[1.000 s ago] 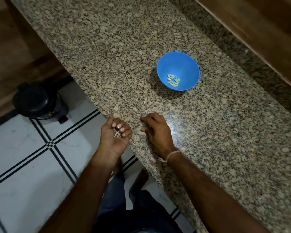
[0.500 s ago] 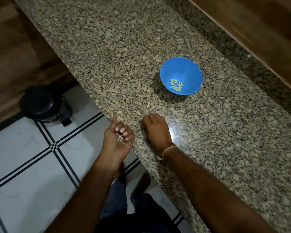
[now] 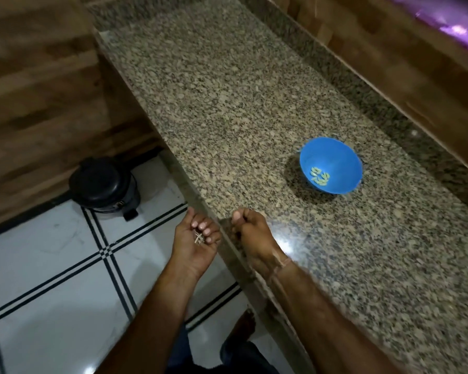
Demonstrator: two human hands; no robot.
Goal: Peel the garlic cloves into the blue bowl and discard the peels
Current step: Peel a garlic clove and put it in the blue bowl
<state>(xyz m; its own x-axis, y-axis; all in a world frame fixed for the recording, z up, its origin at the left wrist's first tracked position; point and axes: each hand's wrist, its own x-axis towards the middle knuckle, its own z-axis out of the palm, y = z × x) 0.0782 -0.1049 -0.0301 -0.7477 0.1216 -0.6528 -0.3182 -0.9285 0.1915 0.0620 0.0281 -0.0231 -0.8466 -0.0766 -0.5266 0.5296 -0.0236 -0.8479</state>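
Up and left of the cupped left hand, a black bin is standing on the tiled floor. That hand is lying palm up just off the granite counter, its fingers curling round a few pale garlic peels. Just to its right, the right hand is resting on the counter edge, blurred; whether it is pinching anything cannot be told. Farther right, the blue bowl is holding the peeled garlic cloves.

A speckled granite tabletop is seen between wood-panelled walls. The floor is laid with white tiles crossed by black lines. A black pedal bin is placed there. Purple light is reflected top right.
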